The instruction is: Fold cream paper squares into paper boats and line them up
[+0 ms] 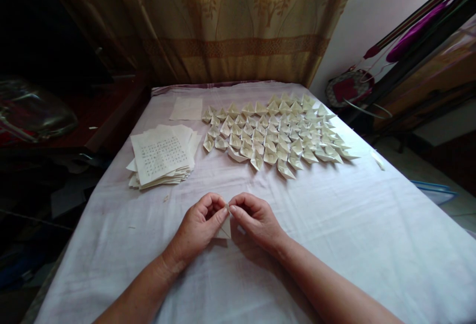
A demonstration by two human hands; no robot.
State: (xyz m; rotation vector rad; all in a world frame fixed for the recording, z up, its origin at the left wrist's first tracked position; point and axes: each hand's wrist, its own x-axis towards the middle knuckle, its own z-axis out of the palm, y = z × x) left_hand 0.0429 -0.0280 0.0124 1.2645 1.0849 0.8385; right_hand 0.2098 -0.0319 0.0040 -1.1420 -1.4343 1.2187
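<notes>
A small folded piece of paper (pixel 224 230) is pinched between my two hands, low over the white cloth. My left hand (pixel 208 217) grips its upper corner between thumb and curled fingers. At the same corner, my right hand (pixel 256 217) closes thumb and forefinger on the paper's tip. The thumbs nearly meet, and the fingers hide much of the paper's upper part. Beyond my hands, rows of folded paper boats (pixel 260 135) stand close together. To the left lies an uneven stack of square paper sheets (pixel 159 153), the top one covered with writing.
A single blank sheet (pixel 186 109) lies behind the stack. The cloth-covered table (pixel 334 244) reaches a patterned yellow curtain (pixel 238 22) at the back. A dark red cabinet (pixel 111 111) adjoins on the left. A bag (pixel 349 87) hangs beyond the right edge.
</notes>
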